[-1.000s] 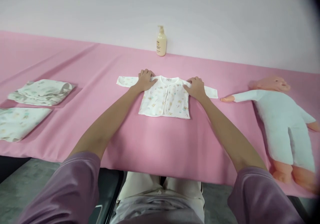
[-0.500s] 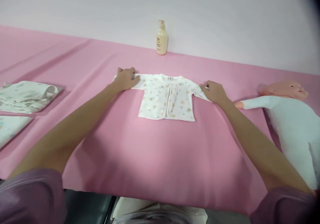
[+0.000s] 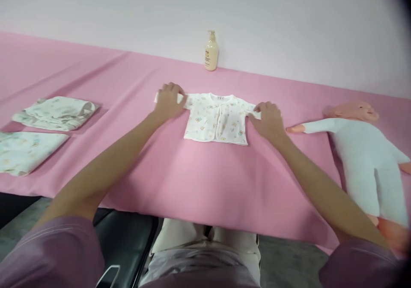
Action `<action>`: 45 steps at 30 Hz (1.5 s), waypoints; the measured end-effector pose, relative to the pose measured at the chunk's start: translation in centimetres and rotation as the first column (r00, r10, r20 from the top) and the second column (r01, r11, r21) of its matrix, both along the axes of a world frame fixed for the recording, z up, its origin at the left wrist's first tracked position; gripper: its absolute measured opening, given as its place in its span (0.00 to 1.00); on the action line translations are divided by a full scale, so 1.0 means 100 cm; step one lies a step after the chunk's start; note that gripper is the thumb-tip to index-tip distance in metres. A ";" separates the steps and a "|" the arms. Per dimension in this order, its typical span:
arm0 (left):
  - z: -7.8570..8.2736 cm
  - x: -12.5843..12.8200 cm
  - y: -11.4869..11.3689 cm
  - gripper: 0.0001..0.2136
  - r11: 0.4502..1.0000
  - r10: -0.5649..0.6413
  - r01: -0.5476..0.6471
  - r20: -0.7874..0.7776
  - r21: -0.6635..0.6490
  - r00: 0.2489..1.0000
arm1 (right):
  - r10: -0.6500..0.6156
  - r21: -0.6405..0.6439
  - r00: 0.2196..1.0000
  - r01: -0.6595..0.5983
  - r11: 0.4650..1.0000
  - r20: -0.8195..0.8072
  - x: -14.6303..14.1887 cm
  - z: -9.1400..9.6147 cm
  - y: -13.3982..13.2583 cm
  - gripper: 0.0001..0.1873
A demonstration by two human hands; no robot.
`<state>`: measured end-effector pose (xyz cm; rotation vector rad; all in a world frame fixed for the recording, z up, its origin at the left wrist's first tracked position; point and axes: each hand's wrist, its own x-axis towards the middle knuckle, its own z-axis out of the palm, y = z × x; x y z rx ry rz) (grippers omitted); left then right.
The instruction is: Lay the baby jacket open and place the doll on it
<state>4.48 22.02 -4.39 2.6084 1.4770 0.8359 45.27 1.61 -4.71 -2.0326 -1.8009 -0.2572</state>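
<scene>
Head view: the pink-covered table [image 3: 199,181] bears a white-bodied doll [image 3: 359,151] at right and, mid-table, a spread printed jacket [image 3: 216,121]. The left hand [image 3: 169,101] and right hand [image 3: 268,117] lie over its sleeves; with the blur, I cannot tell whether either grips.

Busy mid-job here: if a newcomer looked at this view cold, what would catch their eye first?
Probably the small printed white shirt, spread out mid-view on the pink cover, with the left hand at one sleeve and the right hand at the other. Next, likely the white-bodied doll, lying at the far right. The pale yellow pump bottle also stands out, upright near the wall, beyond the shirt.
</scene>
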 end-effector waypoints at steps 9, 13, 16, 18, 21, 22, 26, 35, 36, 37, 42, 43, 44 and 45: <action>0.021 0.059 -0.138 0.24 0.880 -0.458 0.404 -0.223 -0.250 0.860 | 0.373 -0.025 0.894 -0.391 0.920 -0.246 -0.107 -0.022 -0.056 0.17; 0.017 0.050 -0.136 0.25 0.853 -0.479 0.411 -0.168 -0.322 0.862 | 0.367 -0.013 0.862 -0.396 0.918 -0.350 -0.103 -0.024 -0.051 0.20; 0.013 0.041 -0.131 0.21 0.816 -0.521 0.475 -0.063 -0.330 0.851 | 0.358 -0.029 0.861 -0.394 0.919 -0.363 -0.103 -0.019 -0.049 0.17; 0.011 0.037 -0.130 0.15 0.807 -0.539 0.507 -0.029 -0.302 0.842 | 0.333 -0.043 0.881 -0.368 0.929 -0.337 -0.104 -0.016 -0.050 0.12; 0.011 0.036 -0.131 0.10 0.820 -0.523 0.497 -0.018 -0.285 0.852 | 0.294 -0.046 0.906 -0.322 0.946 -0.303 -0.104 -0.014 -0.051 0.07; 0.011 0.036 -0.132 0.09 0.827 -0.510 0.485 -0.016 -0.285 0.860 | 0.287 -0.039 0.911 -0.312 0.949 -0.295 -0.104 -0.014 -0.051 0.07; 0.012 0.039 -0.135 0.09 0.863 -0.445 0.427 -0.003 -0.270 0.896 | 0.289 -0.012 0.915 -0.304 0.953 -0.283 -0.104 -0.018 -0.051 0.04; 0.015 0.021 -0.118 0.06 0.929 -0.169 0.220 0.189 -0.299 0.967 | 0.250 0.022 0.903 -0.259 0.966 -0.350 -0.108 -0.015 -0.052 0.07; 0.015 0.016 -0.114 0.06 0.940 -0.118 0.181 0.226 -0.288 0.967 | 0.233 0.036 0.896 -0.237 0.971 -0.378 -0.106 -0.013 -0.053 0.08; 0.015 0.009 -0.109 0.06 0.952 -0.065 0.138 0.259 -0.275 0.964 | 0.212 0.049 0.889 -0.210 0.976 -0.405 -0.104 -0.011 -0.054 0.08; 0.014 -0.024 -0.092 0.04 0.958 0.204 -0.122 0.322 -0.258 0.925 | 0.094 0.075 0.848 -0.065 0.995 -0.521 -0.085 -0.008 -0.058 0.09; 0.014 -0.031 -0.091 0.05 0.949 0.253 -0.172 0.313 -0.264 0.915 | 0.075 0.073 0.840 -0.043 0.996 -0.537 -0.080 -0.009 -0.058 0.10; 0.013 -0.038 -0.089 0.05 0.937 0.297 -0.217 0.296 -0.273 0.908 | 0.058 0.069 0.834 -0.024 0.997 -0.549 -0.076 -0.009 -0.058 0.10; 0.013 -0.045 -0.088 0.06 0.925 0.332 -0.253 0.279 -0.283 0.901 | 0.041 0.064 0.830 -0.006 0.998 -0.557 -0.072 -0.010 -0.057 0.10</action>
